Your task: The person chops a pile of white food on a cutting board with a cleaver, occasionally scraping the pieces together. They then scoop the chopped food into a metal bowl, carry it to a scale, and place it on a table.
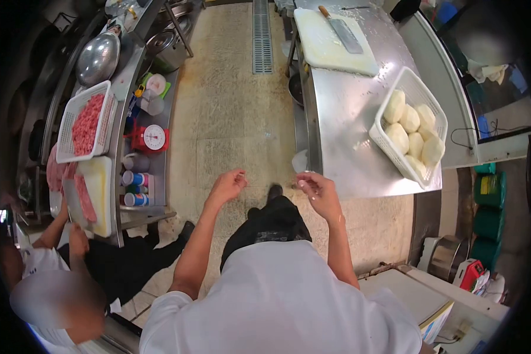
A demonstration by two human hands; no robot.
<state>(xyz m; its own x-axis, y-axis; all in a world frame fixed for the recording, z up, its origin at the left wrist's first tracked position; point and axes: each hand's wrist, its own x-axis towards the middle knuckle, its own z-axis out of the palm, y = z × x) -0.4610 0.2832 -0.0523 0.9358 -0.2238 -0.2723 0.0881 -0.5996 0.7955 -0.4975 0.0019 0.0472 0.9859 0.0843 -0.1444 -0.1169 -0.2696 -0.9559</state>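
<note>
In the head view my left hand (229, 186) hangs in the air over the aisle floor, fingers loosely bent and holding nothing. My right hand (320, 192) is also raised, its fingers apart and slightly curled, with nothing in it. It is close to the near left corner of the steel table (348, 135). On that table a white plastic basket (389, 144) holds several peeled, pale, round vegetables (415, 120). Farther back, a cleaver (345, 35) with a wooden handle lies on a white cutting board (318, 53).
At the left, a co-worker (94, 259) cuts meat (85, 197) on a board (103, 183). Beside them stand a basket of diced meat (88, 127) and, on a lower shelf, a red scale (154, 138). A floor drain (262, 41) runs along the aisle. A white-topped unit (404, 298) stands behind my right side.
</note>
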